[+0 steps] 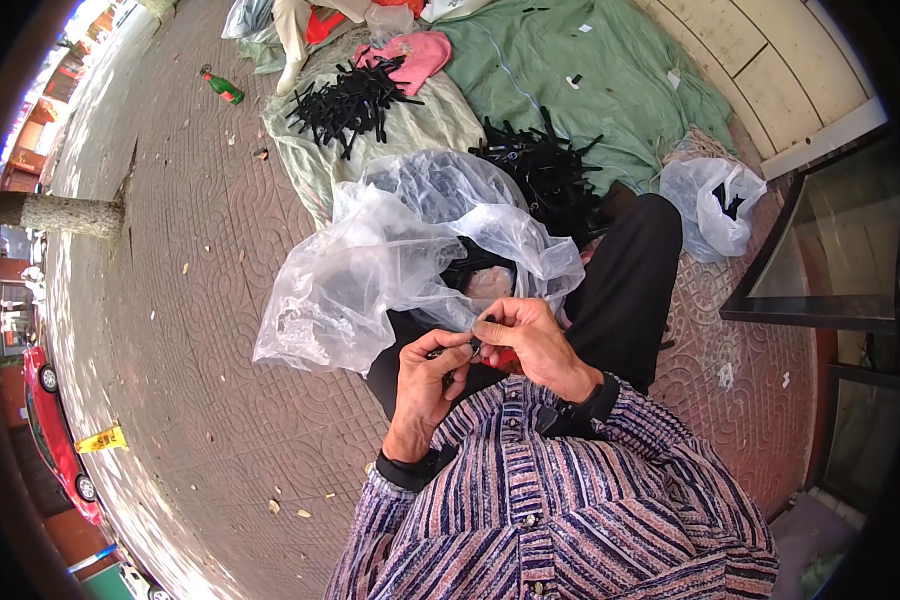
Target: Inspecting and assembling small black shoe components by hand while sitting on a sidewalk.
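Note:
Close together over my lap, my left hand (426,388) and my right hand (535,345) are both closed. Between thumb and fingers the left one pinches a small black strip (438,351), and my right fingertips meet it at its end. The small part at the right fingertips is too tiny to name. Just beyond my hands, a large clear plastic bag (335,290) lies crumpled open across my knees. Black pieces (460,268) show through its mouth.
Two heaps of black strips, one on a pale sheet (300,165) and one (545,175) by a green sheet (620,90), lie ahead. A pink cloth (425,58), a green bottle (222,86) and a white plastic bag (710,215) are around. A glass-paned frame (830,240) stands right.

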`<state>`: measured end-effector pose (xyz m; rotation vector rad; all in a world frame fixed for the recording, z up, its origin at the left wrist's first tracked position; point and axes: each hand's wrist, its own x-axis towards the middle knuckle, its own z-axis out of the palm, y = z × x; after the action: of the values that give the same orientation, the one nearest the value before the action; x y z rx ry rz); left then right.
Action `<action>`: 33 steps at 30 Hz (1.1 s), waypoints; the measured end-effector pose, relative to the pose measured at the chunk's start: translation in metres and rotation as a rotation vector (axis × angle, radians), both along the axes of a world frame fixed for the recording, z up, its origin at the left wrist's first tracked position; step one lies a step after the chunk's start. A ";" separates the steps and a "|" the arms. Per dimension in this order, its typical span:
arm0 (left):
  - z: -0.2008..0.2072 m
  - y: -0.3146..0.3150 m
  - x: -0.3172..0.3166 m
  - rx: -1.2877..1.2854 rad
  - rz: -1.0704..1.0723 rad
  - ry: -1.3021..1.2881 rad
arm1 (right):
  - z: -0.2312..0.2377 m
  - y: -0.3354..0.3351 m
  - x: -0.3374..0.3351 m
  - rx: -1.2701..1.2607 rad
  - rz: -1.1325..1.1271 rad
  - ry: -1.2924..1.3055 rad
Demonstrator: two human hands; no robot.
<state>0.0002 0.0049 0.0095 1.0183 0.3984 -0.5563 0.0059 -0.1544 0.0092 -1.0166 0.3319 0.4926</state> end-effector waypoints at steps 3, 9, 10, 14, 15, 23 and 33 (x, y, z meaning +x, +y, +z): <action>0.001 -0.004 0.000 0.049 0.008 -0.003 | -0.002 0.000 0.000 -0.011 -0.011 -0.001; 0.000 -0.016 -0.006 0.296 0.041 -0.167 | -0.001 0.007 -0.004 -0.401 -0.029 -0.331; -0.003 -0.016 -0.006 0.343 0.045 -0.202 | 0.001 0.010 -0.006 -0.675 -0.039 -0.567; -0.006 -0.017 -0.005 0.378 0.078 -0.288 | -0.002 0.010 -0.010 -1.119 0.094 -1.161; -0.005 -0.015 -0.004 0.285 0.083 -0.223 | -0.001 0.009 -0.011 -1.120 0.093 -1.161; -0.003 -0.005 -0.003 0.053 0.058 -0.107 | 0.000 -0.004 -0.015 -1.009 0.054 -1.263; -0.010 -0.005 -0.005 0.331 -0.091 -0.316 | 0.000 -0.010 -0.006 -0.701 0.320 -0.741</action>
<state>-0.0053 0.0000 -0.0007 1.4246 0.1648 -0.4073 -0.0005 -0.1640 0.0094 -1.8647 -0.3619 0.2456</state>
